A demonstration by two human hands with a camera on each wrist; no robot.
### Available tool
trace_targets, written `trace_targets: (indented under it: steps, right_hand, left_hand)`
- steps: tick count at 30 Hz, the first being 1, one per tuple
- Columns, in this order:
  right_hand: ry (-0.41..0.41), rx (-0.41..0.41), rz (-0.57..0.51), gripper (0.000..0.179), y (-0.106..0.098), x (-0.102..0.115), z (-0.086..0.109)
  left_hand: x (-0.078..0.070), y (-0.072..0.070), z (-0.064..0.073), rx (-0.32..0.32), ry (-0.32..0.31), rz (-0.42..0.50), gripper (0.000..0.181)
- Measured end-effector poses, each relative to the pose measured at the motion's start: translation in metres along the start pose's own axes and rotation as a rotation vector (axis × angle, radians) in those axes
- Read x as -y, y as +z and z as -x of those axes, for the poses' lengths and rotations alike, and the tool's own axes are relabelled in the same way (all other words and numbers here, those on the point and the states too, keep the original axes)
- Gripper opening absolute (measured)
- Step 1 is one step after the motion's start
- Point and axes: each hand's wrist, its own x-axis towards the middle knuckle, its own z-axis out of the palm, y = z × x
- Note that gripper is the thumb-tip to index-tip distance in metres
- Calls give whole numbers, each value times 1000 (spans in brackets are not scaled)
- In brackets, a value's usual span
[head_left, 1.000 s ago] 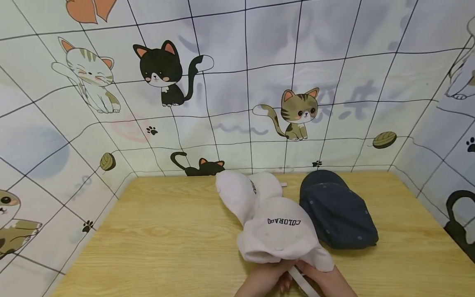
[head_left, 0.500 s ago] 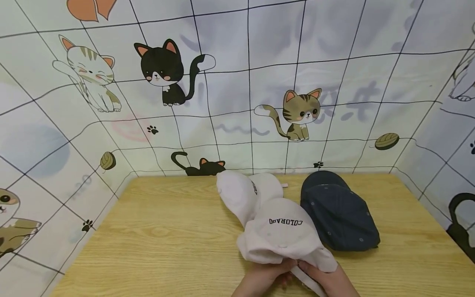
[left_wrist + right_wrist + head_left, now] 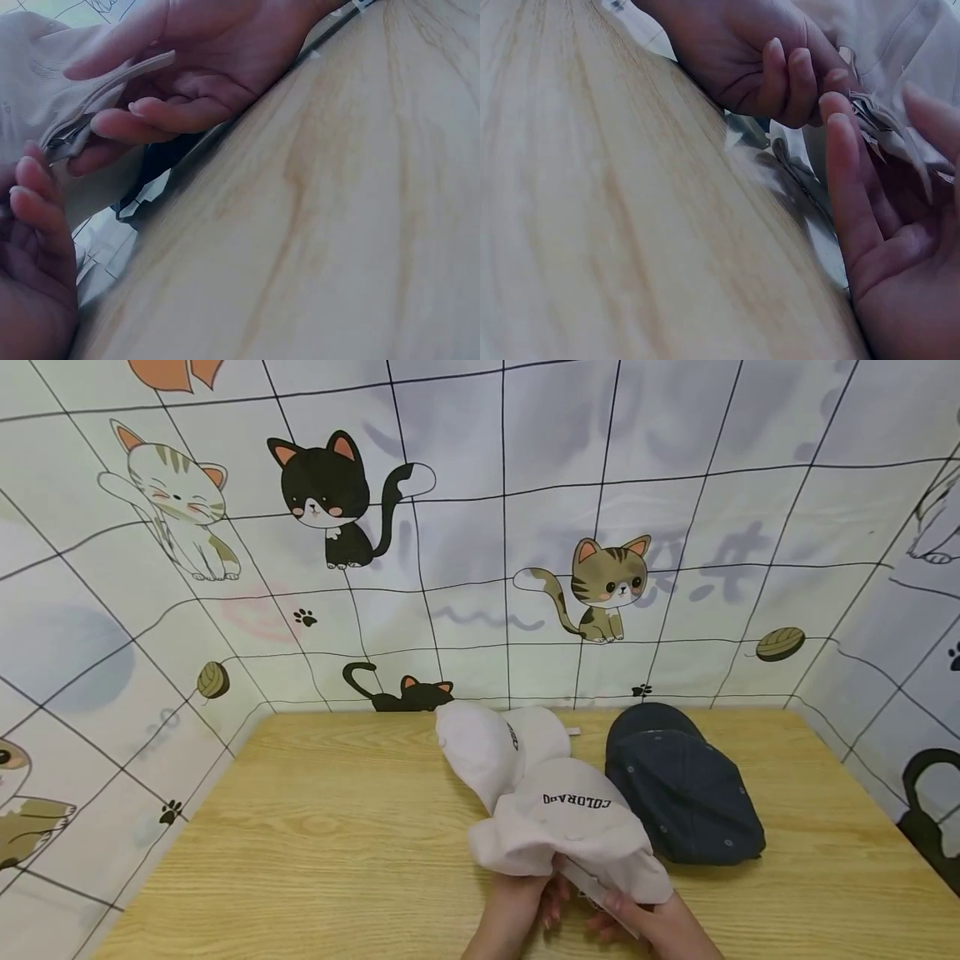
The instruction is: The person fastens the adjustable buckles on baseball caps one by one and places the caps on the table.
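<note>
A white cap [image 3: 581, 814] lettered COLORADO is upside down to me in the head view, its back strap [image 3: 588, 883] toward me. The left hand [image 3: 521, 897] has its curled fingers at the strap's far end, partly under the cap. With thumb above and fingers below, the right hand [image 3: 660, 922] pinches the strap nearer its loose end. A small metal buckle [image 3: 67, 139] shows on the strap between both hands in the left wrist view. From the right wrist view, the left hand's fingertips meet the strap beside the right hand's fingers.
Behind the held cap lies another white cap [image 3: 480, 743], overlapped by it in the head view. A navy cap [image 3: 682, 797] rests just to the right. All are on a wooden table [image 3: 322, 827], enclosed by a cat-print backdrop [image 3: 450, 543].
The right hand's thumb has slid down the strap, away from the left hand. The left hand and the cap's near edge have shifted slightly left and up. The other caps stay put.
</note>
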Motion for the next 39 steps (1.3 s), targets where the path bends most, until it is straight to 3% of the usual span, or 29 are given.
trace_targets:
  steps: [6, 10, 15, 20, 25, 30, 33, 39]
  right_hand:
    - [95, -97, 154, 31, 3, -3, 0]
    - [47, -81, 179, 26, 1, -1, -1]
    - [-21, -49, 33, 22, -3, 1, 0]
    - [-35, -97, -146, 15, -4, 2, 3]
    - [-12, -57, -198, 16, -3, 3, 4]
    - [-36, -4, -188, 20, -4, 3, 4]
    - [-35, -29, -161, 20, -4, 3, 3]
    - [-58, -78, -101, 11, -3, 1, -1]
  left_hand:
    - [-5, -2, 4, 64, -7, 17, 32]
    - [-7, -5, 3, 134, 44, 155, 20]
    - [-7, -15, 1, 243, 136, 401, 7]
    - [-8, -23, 0, 301, 143, 454, 15]
    - [-9, -22, 0, 323, 147, 484, 18]
    - [-9, -10, 5, 497, 172, 301, 24]
    - [-9, -1, 6, 553, 160, 169, 30]
    - [-7, 5, 4, 465, 223, 61, 33]
